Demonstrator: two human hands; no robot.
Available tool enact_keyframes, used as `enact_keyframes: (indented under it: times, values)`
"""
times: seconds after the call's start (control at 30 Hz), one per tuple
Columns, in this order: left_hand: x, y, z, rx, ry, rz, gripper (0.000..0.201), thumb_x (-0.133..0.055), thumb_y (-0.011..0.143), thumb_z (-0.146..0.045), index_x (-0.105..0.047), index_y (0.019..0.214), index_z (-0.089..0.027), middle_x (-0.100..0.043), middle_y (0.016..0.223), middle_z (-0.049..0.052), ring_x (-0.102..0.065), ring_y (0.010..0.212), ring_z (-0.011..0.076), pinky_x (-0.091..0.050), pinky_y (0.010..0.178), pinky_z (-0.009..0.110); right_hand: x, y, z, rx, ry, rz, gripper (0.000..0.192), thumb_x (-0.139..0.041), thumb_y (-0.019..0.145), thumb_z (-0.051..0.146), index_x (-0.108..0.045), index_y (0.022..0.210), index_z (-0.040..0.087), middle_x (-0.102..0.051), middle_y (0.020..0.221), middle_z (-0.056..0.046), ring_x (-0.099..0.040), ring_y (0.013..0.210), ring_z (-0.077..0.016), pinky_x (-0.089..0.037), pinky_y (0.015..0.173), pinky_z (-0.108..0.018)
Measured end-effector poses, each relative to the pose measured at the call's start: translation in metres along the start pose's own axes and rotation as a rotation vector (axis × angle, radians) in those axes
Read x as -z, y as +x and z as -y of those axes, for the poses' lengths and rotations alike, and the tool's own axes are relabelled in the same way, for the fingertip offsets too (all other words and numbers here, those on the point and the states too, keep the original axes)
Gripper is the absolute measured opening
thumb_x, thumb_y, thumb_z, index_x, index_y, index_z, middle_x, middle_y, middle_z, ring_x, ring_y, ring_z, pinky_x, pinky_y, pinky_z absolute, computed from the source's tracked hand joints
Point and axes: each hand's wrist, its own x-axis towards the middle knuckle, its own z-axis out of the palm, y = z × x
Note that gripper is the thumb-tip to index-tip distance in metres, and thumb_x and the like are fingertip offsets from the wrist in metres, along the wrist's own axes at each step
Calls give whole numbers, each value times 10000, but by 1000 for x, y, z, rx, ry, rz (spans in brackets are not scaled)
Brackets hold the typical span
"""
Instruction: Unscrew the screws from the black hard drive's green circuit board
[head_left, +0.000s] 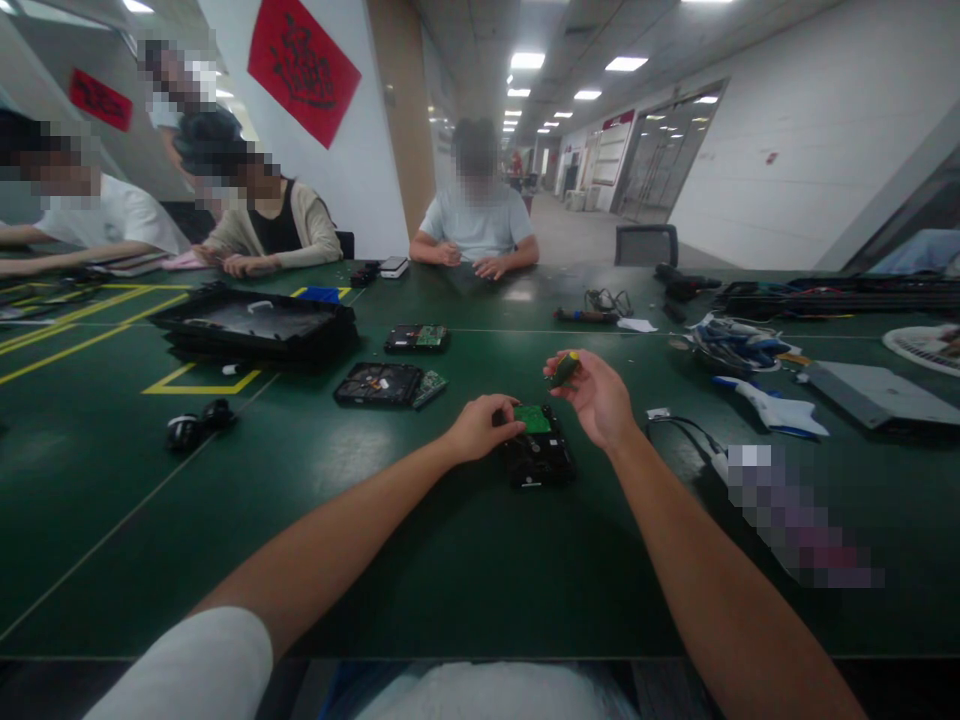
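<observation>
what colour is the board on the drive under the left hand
Green, on a black drive; the circuit board shows in the head view.

White walls (772,130), ceiling lights (626,63), green table (450,560)

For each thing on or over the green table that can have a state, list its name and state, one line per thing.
left hand: resting on the hard drive, fingers at the green circuit board.
right hand: raised, shut on the screwdriver.
screwdriver: held above the table, off the drive.
hard drive: flat, board side up.
green circuit board: on the drive, touched by the fingers.
second drive: flat, untouched.
black tray: flat, untouched.
</observation>
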Motion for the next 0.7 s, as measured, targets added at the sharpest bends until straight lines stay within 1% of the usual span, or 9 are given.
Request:
enact_keyframes:
  times: [0.07, 0.13, 0.2, 0.27, 0.33, 0.4, 0.53, 0.6, 0.7]
  values:
    - [0, 0, 1, -3, 0, 0, 199, -745, 866, -341, -607, 791, -219, -746, 1157, 68, -653, 1221, 266, -485, 1039, 416, 0, 0, 0, 14, -18, -2, 272, -708, 890, 482, -741, 1027, 250, -758, 1037, -46, -710, 939, -199, -560, 631, -261]
    - [0, 0, 1, -3, 6, -3, 199, -744, 866, -344, -606, 795, -219, -744, 1165, 67, -655, 1213, 266, -483, 1041, 420, -1, -1, 1, 32, -40, 3, 243, -736, 878, 442, -743, 1045, 265, -751, 1009, -31, -700, 913, -182, -523, 583, -231]
    - [0, 0, 1, -2, 15, -5, 204, -744, 866, -350, -604, 796, -219, -741, 1177, 63, -658, 1200, 264, -481, 1043, 424, -4, -2, 2, 35, -59, 7, 249, -754, 868, 417, -749, 1074, 279, -738, 961, -18, -679, 866, -159, -478, 541, -208]
    - [0, 0, 1, -2, 20, -6, 209, -743, 867, -357, -602, 799, -219, -737, 1193, 61, -662, 1190, 263, -482, 1042, 424, -6, -3, 3, 28, -83, 5, 251, -772, 852, 414, -760, 1062, 277, -727, 920, -14, -657, 822, -144, -461, 528, -204]
    - [-1, 0, 2, -2, 25, -3, 208, -743, 868, -362, -605, 806, -219, -735, 1204, 63, -662, 1191, 263, -484, 1042, 423, -7, -3, 3, 24, -102, 6, 234, -789, 834, 423, -767, 1008, 268, -727, 914, -17, -653, 817, -146, -478, 544, -212]
    - [-1, 0, 2, -1, 30, -5, 207, -745, 867, -364, -608, 811, -220, -735, 1203, 65, -661, 1191, 264, -483, 1044, 425, -7, -3, 2, 25, -98, 13, 223, -793, 830, 432, -759, 973, 265, -735, 947, -21, -670, 863, -159, -507, 575, -223]
    - [-1, 0, 3, -5, 31, -13, 206, -747, 865, -365, -608, 815, -222, -740, 1185, 61, -663, 1190, 260, -481, 1048, 431, -4, -3, 2, 21, -50, 36, 240, -728, 882, 465, -737, 997, 255, -752, 1034, -43, -704, 958, -199, -541, 612, -252]
    - [-1, 0, 3, -6, 28, -10, 205, -749, 864, -360, -607, 809, -222, -742, 1174, 61, -661, 1198, 262, -480, 1051, 433, -3, -3, 2, 12, -51, 33, 245, -721, 886, 469, -733, 1000, 252, -758, 1029, -47, -710, 950, -202, -540, 613, -255]
    - [0, 0, 1, -3, 19, -3, 207, -745, 867, -354, -604, 795, -220, -745, 1167, 60, -661, 1206, 262, -481, 1053, 432, -3, -2, 2, 21, -83, 0, 245, -755, 863, 446, -739, 1028, 265, -755, 965, -28, -696, 874, -172, -505, 576, -229]
